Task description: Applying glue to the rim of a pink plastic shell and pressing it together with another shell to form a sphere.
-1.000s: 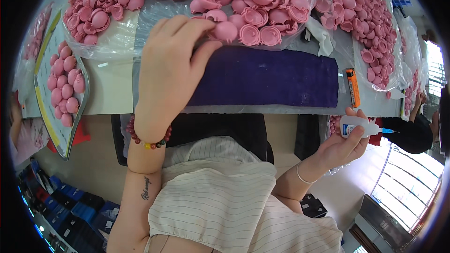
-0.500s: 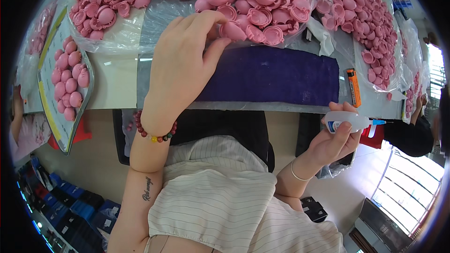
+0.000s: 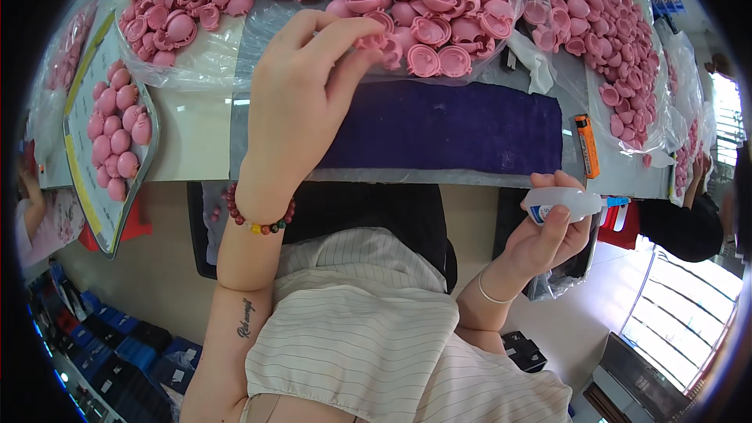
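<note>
My left hand [image 3: 301, 90] is at the near edge of a heap of pink plastic half shells [image 3: 439, 8]. Its thumb and forefinger pinch one pink half shell [image 3: 384, 45], partly covered by the fingers. My right hand [image 3: 548, 227] is off the table's front edge at the right. It is closed round a small white squeeze bottle [image 3: 568, 204] with a blue nozzle, which lies sideways and points right. Under and beside my left wrist a dark purple cloth [image 3: 454, 125] lies along the table's front.
At the left, a tray [image 3: 149, 160] carries several closed pink balls. An orange lighter [image 3: 586, 146] lies right of the cloth, below a white tissue [image 3: 534, 63]. Another plastic bag of pink shells [image 3: 599, 39] fills the right side. Other people are at both edges.
My left hand has drawn slightly nearer, and the pink shell has turned in its fingers. My right hand with the bottle has shifted a little left.
</note>
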The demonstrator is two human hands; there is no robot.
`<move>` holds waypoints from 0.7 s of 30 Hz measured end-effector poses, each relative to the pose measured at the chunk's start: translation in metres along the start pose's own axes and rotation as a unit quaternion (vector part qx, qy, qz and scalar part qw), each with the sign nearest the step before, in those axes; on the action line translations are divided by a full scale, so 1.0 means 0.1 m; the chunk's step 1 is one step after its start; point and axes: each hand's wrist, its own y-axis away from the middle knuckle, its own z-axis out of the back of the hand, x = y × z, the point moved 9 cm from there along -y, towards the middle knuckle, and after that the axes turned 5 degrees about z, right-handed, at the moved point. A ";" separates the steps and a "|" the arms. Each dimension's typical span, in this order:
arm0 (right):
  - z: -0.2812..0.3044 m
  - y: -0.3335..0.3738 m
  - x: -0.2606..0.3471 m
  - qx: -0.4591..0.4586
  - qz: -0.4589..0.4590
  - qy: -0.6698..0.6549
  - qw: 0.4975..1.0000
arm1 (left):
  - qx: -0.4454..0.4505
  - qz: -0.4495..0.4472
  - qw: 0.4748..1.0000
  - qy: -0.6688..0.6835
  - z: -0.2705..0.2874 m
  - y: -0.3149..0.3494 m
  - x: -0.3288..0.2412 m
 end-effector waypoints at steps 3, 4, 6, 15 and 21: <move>-0.04 0.04 0.02 -0.003 -0.003 -0.003 1.000 | 0.005 0.019 0.996 0.085 0.10 0.04 -0.03; -0.11 0.05 0.05 0.013 -0.012 -0.034 0.999 | 0.011 0.032 0.988 0.148 0.12 0.08 -0.05; -0.35 0.07 0.15 0.057 -0.051 -0.092 0.993 | 0.087 0.008 0.965 0.247 0.00 0.20 -0.22; -0.87 0.37 0.18 0.159 -0.233 -0.397 0.874 | 0.192 0.138 0.835 0.497 -0.26 0.73 -0.33; -0.87 0.42 0.19 0.189 -0.203 -0.355 0.893 | 0.229 0.111 0.790 0.558 -0.35 0.81 -0.36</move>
